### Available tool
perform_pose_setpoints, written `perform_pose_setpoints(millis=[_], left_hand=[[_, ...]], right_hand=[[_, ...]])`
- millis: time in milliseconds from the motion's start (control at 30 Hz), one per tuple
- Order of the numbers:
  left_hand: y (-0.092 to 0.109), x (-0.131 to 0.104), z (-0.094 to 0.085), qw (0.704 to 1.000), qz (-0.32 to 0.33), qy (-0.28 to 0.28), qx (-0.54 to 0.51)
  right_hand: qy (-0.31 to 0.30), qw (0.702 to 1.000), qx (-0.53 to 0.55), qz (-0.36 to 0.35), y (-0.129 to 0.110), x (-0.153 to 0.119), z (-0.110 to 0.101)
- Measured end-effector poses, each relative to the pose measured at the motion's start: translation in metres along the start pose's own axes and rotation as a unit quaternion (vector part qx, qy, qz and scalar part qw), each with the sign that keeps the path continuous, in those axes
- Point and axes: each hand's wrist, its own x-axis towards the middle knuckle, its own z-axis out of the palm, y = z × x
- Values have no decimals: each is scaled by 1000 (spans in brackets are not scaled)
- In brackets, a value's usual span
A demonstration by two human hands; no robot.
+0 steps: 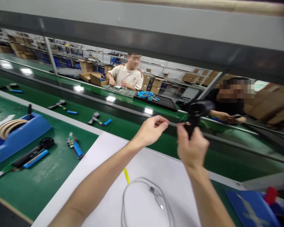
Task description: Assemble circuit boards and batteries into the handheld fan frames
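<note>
Raised over the green conveyor, my right hand [192,148] is closed around a black handheld device [196,112] with a rounded head, blurred in part. My left hand [153,130] is to its left, thumb and fingers pinched on a thin grey strand [173,124]. This strand runs across to the device; its exact kind is unclear. Below both hands lies a white sheet [104,186]. On it rests a coiled grey USB cable [123,201], with a yellow strip [126,176] beside the coil.
A blue tape dispenser [35,126] stands left, near a black device [29,156] with a blue battery [36,158]. Circuit-board assemblies [94,119] with batteries lie on the conveyor [123,124]. A blue bin [253,205] is at right. Two people [126,75] sit opposite; a shelf beam [132,34] crosses overhead.
</note>
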Motion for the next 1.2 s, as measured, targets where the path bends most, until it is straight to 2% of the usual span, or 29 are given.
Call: perform_pose_setpoints(millis=[100, 167, 267, 333, 400, 500, 600, 667, 733, 800, 900, 967, 1100, 1200], left_hand=[[-7, -2, 4, 998, -21, -49, 16], [-13, -3, 6, 998, -28, -56, 5], [-24, -3, 10, 999, -38, -8, -14], [-32, -1, 9, 998, -47, 32, -19], [-36, 2, 6, 996, -65, 53, -42], [-39, 6, -4, 989, -115, 61, -71], [-40, 9, -15, 983, -167, 27, -72], [-42, 10, -20, 976, -194, -8, -95], [-45, 11, -24, 967, -217, -35, -130], [-49, 12, -26, 958, -237, -53, -156], [-58, 14, -28, 949, -259, -64, -167], [-65, 15, -29, 948, -268, -65, -158], [-80, 15, -29, 951, -275, -61, -125], [-92, 15, -30, 955, -275, -50, -98]], right_hand=[[-101, 994, -14, 40, -5, -4, 9], [-170, 982, -66, 44, -10, -7, 15], [-238, 961, -135, 41, -17, -11, 22], [-276, 951, -135, 40, -19, -11, 23], [-304, 949, -75, 49, -18, -9, 23], [-336, 930, 97, 108, -9, -1, 20], [-377, 864, 251, 220, 2, 7, 17], [-386, 824, 304, 282, 11, 11, 18], [-382, 810, 322, 306, 19, 13, 22], [-384, 826, 300, 282, 28, 12, 26], [-385, 885, 196, 174, 39, 9, 34], [-367, 914, 136, 108, 45, 6, 39], [-320, 945, 62, 28, 54, 0, 47], [-307, 951, 13, -29, 61, -3, 52]])
